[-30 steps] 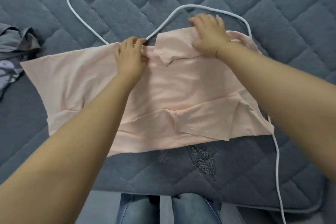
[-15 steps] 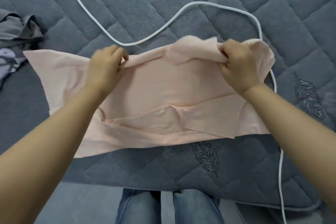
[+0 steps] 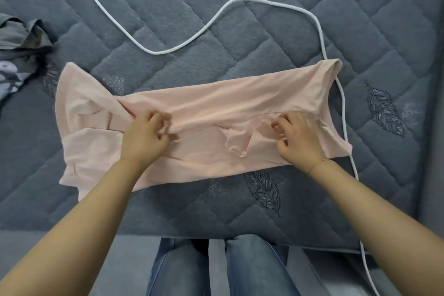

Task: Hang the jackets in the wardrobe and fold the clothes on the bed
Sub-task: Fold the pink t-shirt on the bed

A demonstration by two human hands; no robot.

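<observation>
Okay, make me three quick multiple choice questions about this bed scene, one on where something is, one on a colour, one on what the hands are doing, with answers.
1. Where does the white cable lie?
A. Looping over the quilt beyond the garment
B. Coiled on the floor
C. Wrapped round a wrist

2. What colour is the garment being folded?
A. Dark green
B. Pale pink
C. Black

3. What are the left hand and right hand doing?
A. Hanging clear of the bed
B. Holding a hanger
C. Both pinching the garment's folded-over edge

Answers: 1 A, it curves across the grey quilt; 2 B, the cloth is light pink; 3 C, curled fingers gather the fabric.
</observation>
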